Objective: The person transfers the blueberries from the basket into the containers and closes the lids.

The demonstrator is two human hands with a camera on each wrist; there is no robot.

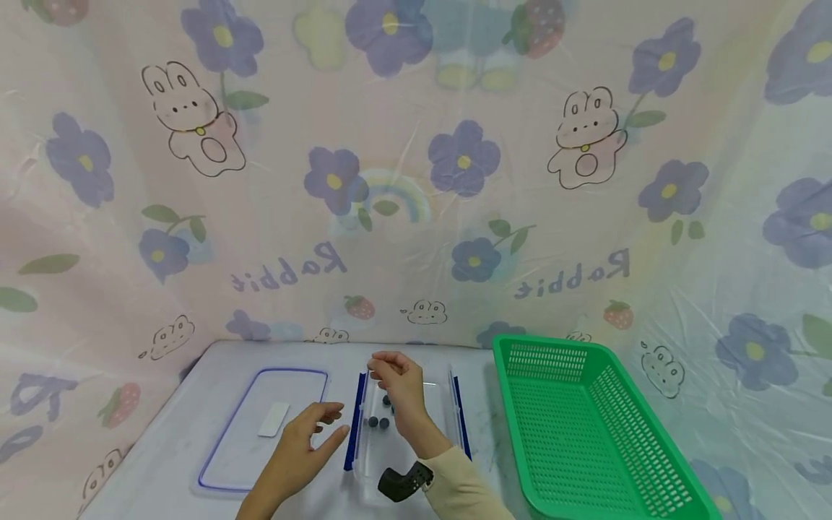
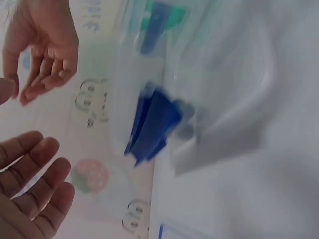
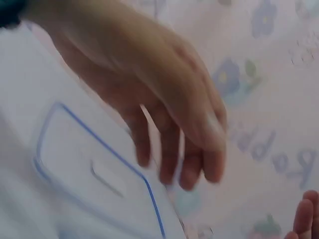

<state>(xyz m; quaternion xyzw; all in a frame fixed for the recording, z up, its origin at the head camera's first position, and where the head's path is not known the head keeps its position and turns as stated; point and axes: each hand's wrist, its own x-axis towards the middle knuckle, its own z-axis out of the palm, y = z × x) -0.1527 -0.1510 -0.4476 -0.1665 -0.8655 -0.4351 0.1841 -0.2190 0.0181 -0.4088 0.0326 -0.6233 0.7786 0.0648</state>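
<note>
A clear plastic box with blue side clips stands on the table, and several blueberries lie in it. Over the box hangs my right hand, fingers bent downward and loosely curled; nothing shows between them in the right wrist view. Just left of the box is my left hand, its fingers relaxed and apart from the thumb, holding nothing. In the left wrist view a blue clip stands out on the box wall, with blurred berries behind it. The right hand partly hides the berries in the head view.
A clear lid with a blue seal lies on the table at the left, a small white rectangular piece on it. To the right stands a green perforated basket. A printed curtain encloses the table's back and sides.
</note>
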